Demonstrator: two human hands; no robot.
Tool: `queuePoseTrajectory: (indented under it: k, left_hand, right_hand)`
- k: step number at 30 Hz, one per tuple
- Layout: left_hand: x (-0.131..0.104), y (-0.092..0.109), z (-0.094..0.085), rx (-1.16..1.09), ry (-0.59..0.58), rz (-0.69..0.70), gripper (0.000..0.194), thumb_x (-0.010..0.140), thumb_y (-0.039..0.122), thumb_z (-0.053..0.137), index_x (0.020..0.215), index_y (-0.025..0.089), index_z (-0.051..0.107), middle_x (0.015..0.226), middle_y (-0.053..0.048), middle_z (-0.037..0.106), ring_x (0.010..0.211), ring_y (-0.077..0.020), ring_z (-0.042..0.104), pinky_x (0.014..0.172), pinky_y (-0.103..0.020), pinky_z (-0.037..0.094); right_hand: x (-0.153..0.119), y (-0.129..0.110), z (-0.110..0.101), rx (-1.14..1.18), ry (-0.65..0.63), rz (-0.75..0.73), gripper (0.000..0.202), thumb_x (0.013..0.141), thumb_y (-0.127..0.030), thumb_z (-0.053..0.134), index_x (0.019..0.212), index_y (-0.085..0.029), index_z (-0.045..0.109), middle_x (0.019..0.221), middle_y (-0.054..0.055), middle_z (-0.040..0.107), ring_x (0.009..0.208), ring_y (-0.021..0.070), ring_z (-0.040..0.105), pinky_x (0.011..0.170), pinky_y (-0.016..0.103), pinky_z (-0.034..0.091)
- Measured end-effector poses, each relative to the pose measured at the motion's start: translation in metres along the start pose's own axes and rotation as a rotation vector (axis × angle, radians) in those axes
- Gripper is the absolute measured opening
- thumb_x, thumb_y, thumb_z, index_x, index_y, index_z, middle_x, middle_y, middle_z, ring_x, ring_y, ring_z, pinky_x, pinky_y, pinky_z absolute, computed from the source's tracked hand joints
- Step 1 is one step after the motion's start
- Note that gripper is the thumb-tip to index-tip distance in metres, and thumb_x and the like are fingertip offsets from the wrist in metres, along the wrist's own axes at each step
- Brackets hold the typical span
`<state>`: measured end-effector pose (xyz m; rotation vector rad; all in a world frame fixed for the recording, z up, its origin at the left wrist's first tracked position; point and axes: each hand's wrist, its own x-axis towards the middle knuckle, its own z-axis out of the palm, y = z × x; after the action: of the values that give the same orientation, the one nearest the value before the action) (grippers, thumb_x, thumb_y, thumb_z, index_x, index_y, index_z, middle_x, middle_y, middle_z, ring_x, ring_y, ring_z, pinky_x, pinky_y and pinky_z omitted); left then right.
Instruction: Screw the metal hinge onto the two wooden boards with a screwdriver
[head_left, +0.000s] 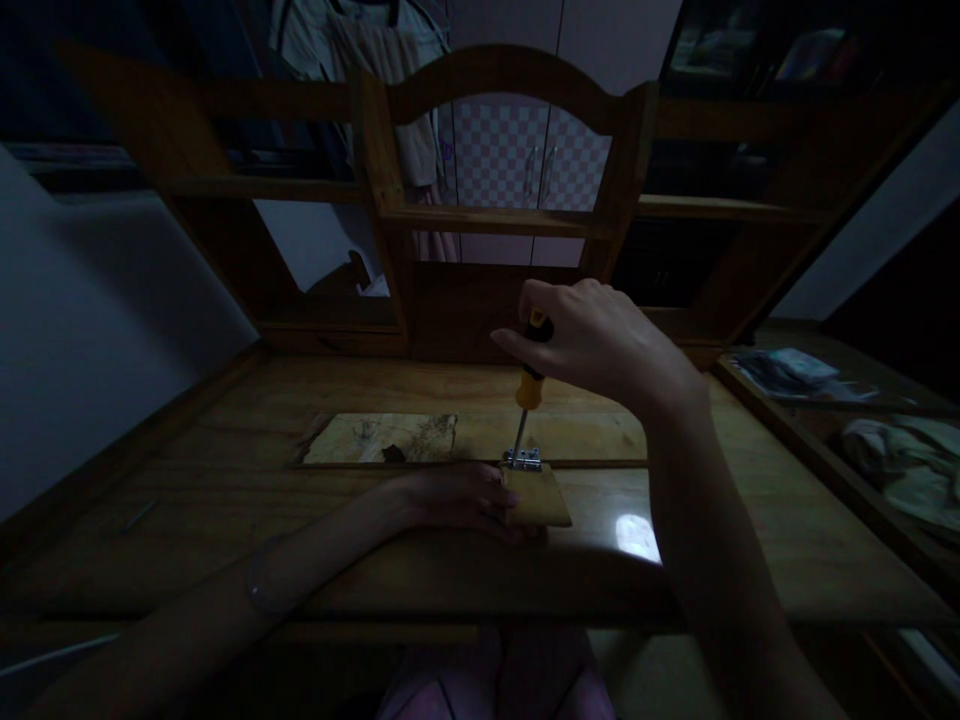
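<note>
While the left hand pinches the block, seemingly to steady it, the right hand's fingers grip the screwdriver at the hinge.

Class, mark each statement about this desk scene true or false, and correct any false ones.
1. The right hand holds a yellow-and-black screwdriver. True.
2. The screwdriver's tip points up, away from the desk. False: it points down toward the metal hinge on the desk.
3. The left hand touches the left side of a small tan board. True.
4. The hinge is at the board's near edge, closest to the person. False: it is at the far edge.
5. Checked panels show on the cupboard doors beyond the shelves. True.
</note>
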<state>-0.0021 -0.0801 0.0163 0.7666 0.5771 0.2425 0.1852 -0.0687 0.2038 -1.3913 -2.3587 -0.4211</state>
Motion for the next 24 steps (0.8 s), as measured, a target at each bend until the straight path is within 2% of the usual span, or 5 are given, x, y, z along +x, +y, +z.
queuePoseTrajectory:
  k: [5,9,13,19,24]
  left_hand:
    - [-0.0009,0.0012,0.0035,0.031,-0.007,0.004,0.027,0.077,0.022,0.081,0.098,0.009,0.070,0.093,-0.010,0.074,0.088,-0.0198,0.071,0.098,-0.043,0.051]
    - [-0.0003,0.0006,0.0022,-0.008,0.017,-0.003,0.024,0.075,0.018,0.082,0.092,0.010,0.069,0.091,-0.008,0.074,0.089,-0.0209,0.072,0.101,-0.046,0.049]
    - [0.0001,-0.0008,-0.0002,-0.034,0.025,0.005,0.020,0.074,0.016,0.083,0.084,0.011,0.067,0.087,-0.006,0.073,0.087,-0.0199,0.071,0.102,-0.047,0.049]
    - [0.0001,-0.0012,-0.0007,-0.008,-0.010,0.003,0.022,0.077,0.021,0.081,0.091,0.010,0.068,0.093,-0.009,0.074,0.092,-0.0220,0.071,0.100,-0.045,0.050]
    - [-0.0001,-0.0010,-0.0012,0.006,-0.005,0.012,0.020,0.076,0.020,0.082,0.087,0.011,0.068,0.089,-0.006,0.073,0.090,-0.0193,0.070,0.101,-0.044,0.049]
  right_hand:
    - [0.0018,0.0072,-0.0021,0.179,-0.098,-0.035,0.028,0.089,-0.039,0.054,0.104,-0.018,0.063,0.094,0.009,0.069,0.084,0.0229,0.062,0.073,0.033,0.040]
    - [0.0035,0.0080,0.0005,0.213,-0.075,-0.102,0.019,0.090,-0.028,0.051,0.096,-0.018,0.065,0.091,0.007,0.068,0.084,0.0204,0.061,0.073,0.030,0.039]
    - [0.0039,0.0053,0.0015,0.092,-0.003,-0.044,0.025,0.093,-0.037,0.050,0.091,-0.018,0.065,0.082,0.007,0.066,0.076,0.0200,0.059,0.068,0.031,0.035]
    - [0.0031,0.0082,-0.0038,0.227,-0.123,-0.096,0.017,0.088,-0.032,0.054,0.089,-0.019,0.064,0.084,0.005,0.066,0.074,0.0179,0.058,0.066,0.029,0.036]
    - [0.0006,0.0057,-0.0023,0.164,-0.027,-0.091,0.021,0.094,-0.036,0.051,0.093,-0.019,0.064,0.079,0.004,0.063,0.070,0.0166,0.054,0.063,0.029,0.032]
